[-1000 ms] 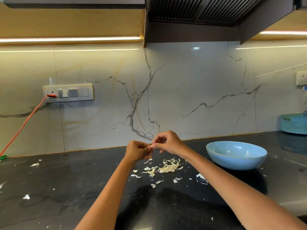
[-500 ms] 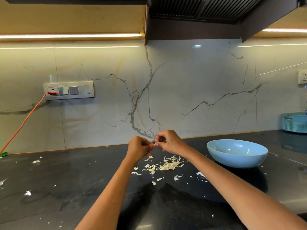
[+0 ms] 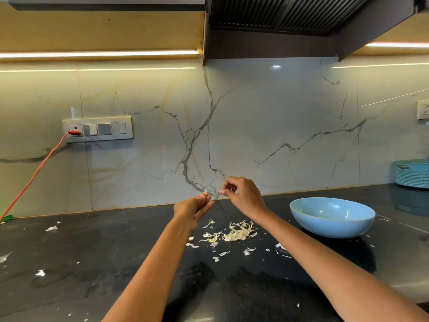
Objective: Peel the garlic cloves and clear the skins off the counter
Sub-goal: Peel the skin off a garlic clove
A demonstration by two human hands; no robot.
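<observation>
My left hand (image 3: 193, 206) pinches a small pale garlic clove (image 3: 205, 192) at its fingertips, held up above the black counter (image 3: 104, 263). My right hand (image 3: 241, 194) is just to its right and pinches a thin strip of skin (image 3: 218, 194) that stretches toward the clove. Below both hands lies a pile of garlic skins (image 3: 234, 233) on the counter, with loose flakes scattered around it. A light blue bowl (image 3: 332, 217) stands to the right of the pile; its inside is not visible from here.
More skin flakes (image 3: 51, 228) lie on the counter's left part. An orange cable (image 3: 34, 175) runs from the wall socket panel (image 3: 97, 130) down to the left. A teal woven basket (image 3: 412, 174) stands at the far right by the marble backsplash.
My hands have risen a little and drawn apart. The right hand has pulled a strip of skin away from the clove held in the left.
</observation>
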